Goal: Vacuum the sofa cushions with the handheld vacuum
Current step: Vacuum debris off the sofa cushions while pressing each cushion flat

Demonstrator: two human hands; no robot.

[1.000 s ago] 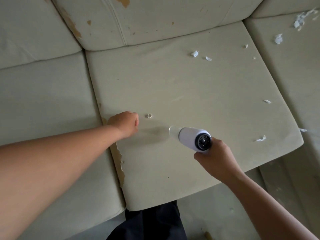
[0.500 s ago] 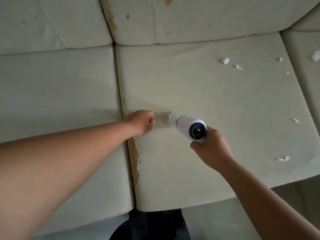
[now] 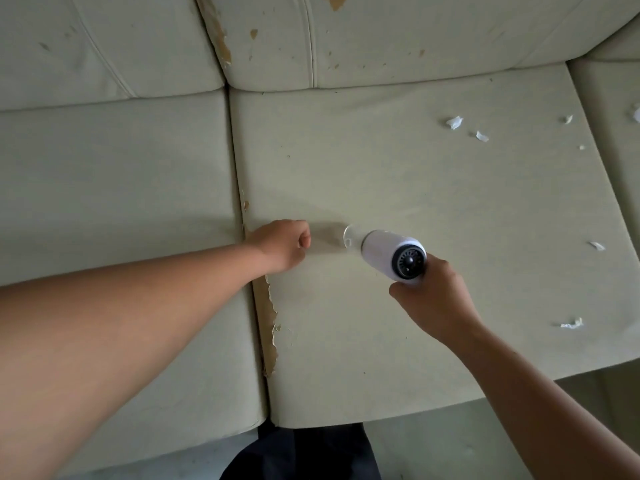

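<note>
right hand (image 3: 433,308) grasping handheld vacuum (image 3: 393,255); left hand (image 3: 282,244) fisted at 9 o'clock. risk: nozzle snagging peeling cushion edge (image 3: 269,320), tearing it.

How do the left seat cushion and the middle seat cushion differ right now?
The middle seat cushion carries white paper scraps on its right side; the left seat cushion shows none. The middle one's left edge is peeling, baring tan backing; the left one's top looks intact. The handheld vacuum works over the middle one only. Both are pale beige.
</note>
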